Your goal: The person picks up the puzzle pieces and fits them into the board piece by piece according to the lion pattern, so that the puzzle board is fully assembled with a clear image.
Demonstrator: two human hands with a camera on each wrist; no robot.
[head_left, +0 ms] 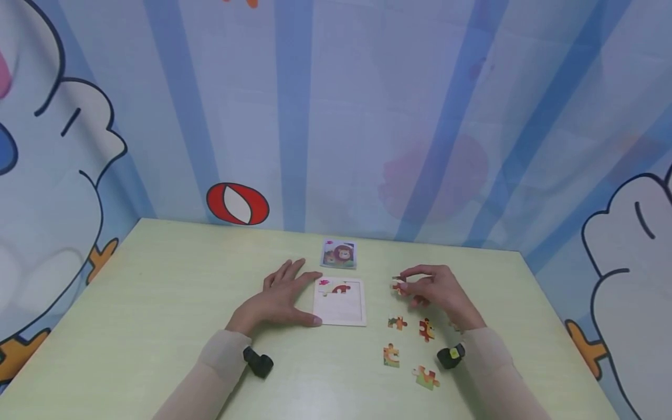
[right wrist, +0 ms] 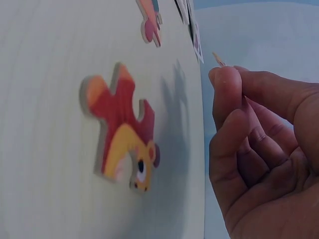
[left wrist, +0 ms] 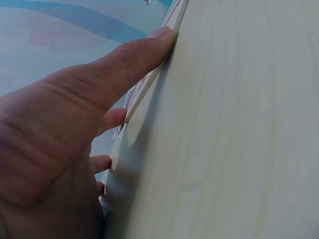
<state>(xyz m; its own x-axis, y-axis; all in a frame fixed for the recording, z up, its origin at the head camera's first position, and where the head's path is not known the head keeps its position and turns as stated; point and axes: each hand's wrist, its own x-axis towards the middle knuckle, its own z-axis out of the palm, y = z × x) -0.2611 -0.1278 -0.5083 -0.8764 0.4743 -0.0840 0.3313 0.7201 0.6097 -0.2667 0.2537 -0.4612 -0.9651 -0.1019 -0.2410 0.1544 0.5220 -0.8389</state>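
A white square puzzle tray (head_left: 340,313) lies on the table with a few pieces fitted along its top edge, red and pink among them. Spread at the tray's left side is my left hand (head_left: 283,300), its index fingertip at the upper corner and its thumb at the lower one. In the left wrist view the thumb (left wrist: 132,62) rests against the tray's edge. My right hand (head_left: 438,291) pinches a small puzzle piece (head_left: 397,286) between thumb and fingers, above the table to the right of the tray. Only the piece's tip (right wrist: 218,59) shows in the right wrist view.
Behind the tray lies a picture card (head_left: 338,254) with lions on it. Several loose pieces are scattered at the right, including a lion-face piece (head_left: 426,330), a green-edged one (head_left: 426,378) and another (head_left: 391,355). A printed cloth (head_left: 346,116) hangs behind the table.
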